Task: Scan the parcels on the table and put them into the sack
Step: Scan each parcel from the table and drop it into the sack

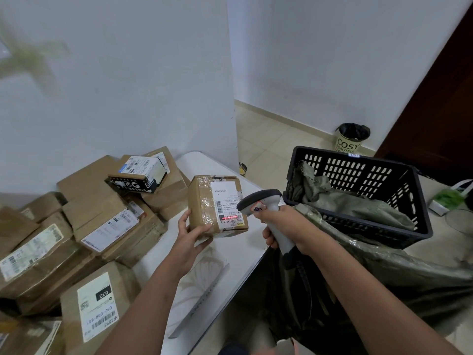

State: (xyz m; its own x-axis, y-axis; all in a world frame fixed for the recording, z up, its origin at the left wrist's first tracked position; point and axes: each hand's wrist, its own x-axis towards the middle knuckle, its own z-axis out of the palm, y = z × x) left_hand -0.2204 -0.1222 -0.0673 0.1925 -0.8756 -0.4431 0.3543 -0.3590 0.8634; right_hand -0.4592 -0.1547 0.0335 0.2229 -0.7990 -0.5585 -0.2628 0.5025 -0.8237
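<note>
In the head view, the left hand point(192, 233) grips a small cardboard parcel point(217, 204) by its lower left corner, thumb on the near face and fingers curled under, holding it tilted just above the white table point(225, 254). The right hand point(280, 228) is wrapped round the grip of a grey barcode scanner point(263, 201), whose red line falls across the barcode of the shipping label point(228, 208). The line sits low on the label and the tape over it is glossy, so glare or a slight wobble could spoil the read. Held by one corner only, the parcel could twist or slip. The dark green sack point(384, 272) gapes to the right below the table edge, beside a black plastic crate point(358, 190); a careless toss could land in the crate instead. The pile of unscanned parcels point(76, 234) leans at the left and could slide.
</note>
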